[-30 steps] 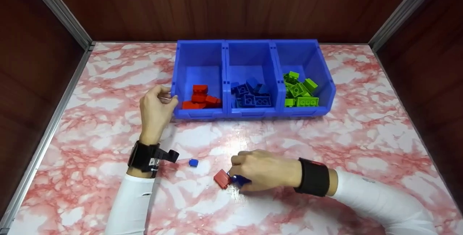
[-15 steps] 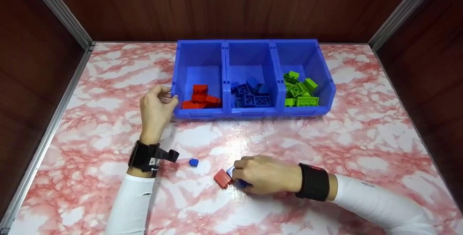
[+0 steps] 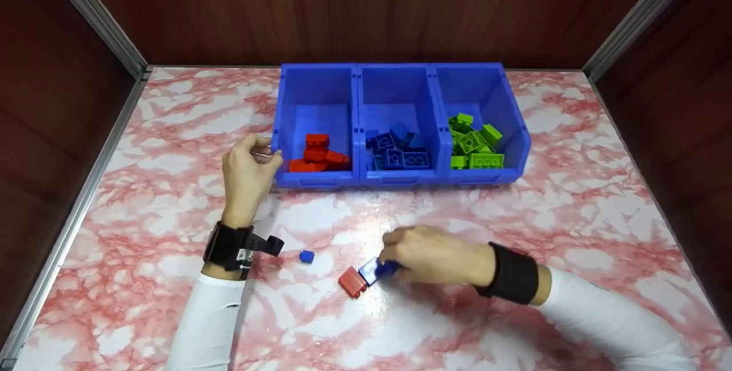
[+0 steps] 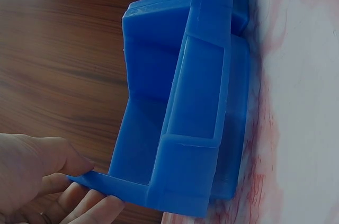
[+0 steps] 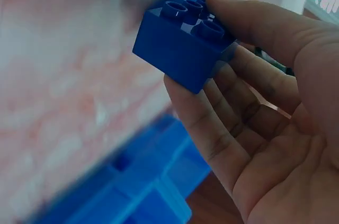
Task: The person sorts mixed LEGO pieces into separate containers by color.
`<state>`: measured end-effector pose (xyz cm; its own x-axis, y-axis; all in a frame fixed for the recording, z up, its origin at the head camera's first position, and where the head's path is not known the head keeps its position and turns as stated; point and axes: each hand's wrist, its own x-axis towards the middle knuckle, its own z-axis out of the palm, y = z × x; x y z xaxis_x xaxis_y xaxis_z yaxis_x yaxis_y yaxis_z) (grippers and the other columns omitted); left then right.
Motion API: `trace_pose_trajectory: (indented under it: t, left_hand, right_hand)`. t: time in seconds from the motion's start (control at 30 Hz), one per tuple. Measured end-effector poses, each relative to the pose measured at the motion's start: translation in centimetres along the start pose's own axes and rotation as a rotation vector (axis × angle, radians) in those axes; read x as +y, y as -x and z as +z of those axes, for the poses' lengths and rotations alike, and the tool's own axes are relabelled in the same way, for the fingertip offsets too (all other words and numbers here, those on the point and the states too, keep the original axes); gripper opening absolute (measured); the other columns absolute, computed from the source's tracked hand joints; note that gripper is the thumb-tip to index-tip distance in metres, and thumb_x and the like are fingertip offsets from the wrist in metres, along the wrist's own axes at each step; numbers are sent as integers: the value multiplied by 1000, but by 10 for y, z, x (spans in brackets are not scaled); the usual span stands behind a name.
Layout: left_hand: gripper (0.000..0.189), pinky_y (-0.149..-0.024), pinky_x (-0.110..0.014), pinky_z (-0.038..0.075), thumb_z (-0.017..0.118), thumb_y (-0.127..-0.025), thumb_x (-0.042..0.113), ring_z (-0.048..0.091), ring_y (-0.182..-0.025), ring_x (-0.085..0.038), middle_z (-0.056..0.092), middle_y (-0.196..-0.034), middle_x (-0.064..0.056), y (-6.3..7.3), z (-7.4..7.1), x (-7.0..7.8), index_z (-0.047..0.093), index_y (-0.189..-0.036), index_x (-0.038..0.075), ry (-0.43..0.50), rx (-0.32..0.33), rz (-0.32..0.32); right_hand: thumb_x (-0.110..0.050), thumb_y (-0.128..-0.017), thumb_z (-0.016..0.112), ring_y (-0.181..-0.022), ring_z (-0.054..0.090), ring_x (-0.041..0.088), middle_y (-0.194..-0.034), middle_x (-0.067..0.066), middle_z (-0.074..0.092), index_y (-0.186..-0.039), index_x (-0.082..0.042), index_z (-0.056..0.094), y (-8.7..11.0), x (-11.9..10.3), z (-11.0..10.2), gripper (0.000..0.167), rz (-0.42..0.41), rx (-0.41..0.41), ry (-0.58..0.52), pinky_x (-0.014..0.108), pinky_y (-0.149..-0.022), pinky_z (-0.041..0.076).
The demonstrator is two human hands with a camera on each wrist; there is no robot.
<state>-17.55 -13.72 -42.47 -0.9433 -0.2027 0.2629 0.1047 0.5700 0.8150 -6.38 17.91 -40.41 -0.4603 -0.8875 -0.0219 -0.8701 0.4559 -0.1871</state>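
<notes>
My left hand point(image 3: 249, 174) grips the left side wall of the blue bin point(image 3: 316, 179) at the left end of a joined row. The left wrist view shows the thumb on one face of that wall and fingers on the other. Between the thumb and fingers of my right hand point(image 3: 437, 254) is a blue toy brick point(image 5: 175, 49), its studs visible in the right wrist view. Just left of it on the table lie another blue brick point(image 3: 370, 271) and a red brick point(image 3: 352, 282), seemingly touching. A small blue brick point(image 3: 306, 256) lies farther left, near my left wrist.
Red bricks point(image 3: 316, 155) lie in the left bin. Dark blue bricks point(image 3: 394, 156) fill the front of the middle bin point(image 3: 394, 178), and green bricks point(image 3: 486, 159) the right bin point(image 3: 517, 154). Brown wooden panels point(image 3: 366, 11) enclose the marbled table point(image 3: 572, 216) at the back and sides.
My right hand has picked up one blue brick and moved up and right, uncovering the blue brick beside the red one. The left hand keeps its place on the bin.
</notes>
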Motion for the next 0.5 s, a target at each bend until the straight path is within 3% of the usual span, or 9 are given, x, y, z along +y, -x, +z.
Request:
trace_pose_trajectory:
  t: [0.23, 0.5]
  left_hand:
    - [22, -68, -5, 47, 76, -88, 6, 78, -90, -32, 80, -103, -19, 0, 1, 0, 74, -108, -3, 6, 3, 7]
    - [22, -71, -11, 51, 77, -88, 5, 78, -91, -32, 80, -104, -20, -1, 1, 0, 74, -109, -3, 1, -8, 1]
  right_hand:
    - [-14, -90, 81, -81, 73, 16, -92, 6, 75, -99, -7, 76, -7, 28, -34, 12, 68, 104, -60, 22, -72, 63]
    - [-9, -90, 81, -92, 75, 23, -104, 12, 75, -117, -3, 78, -25, 55, -69, 28, 206, 172, -101, 32, -81, 67]
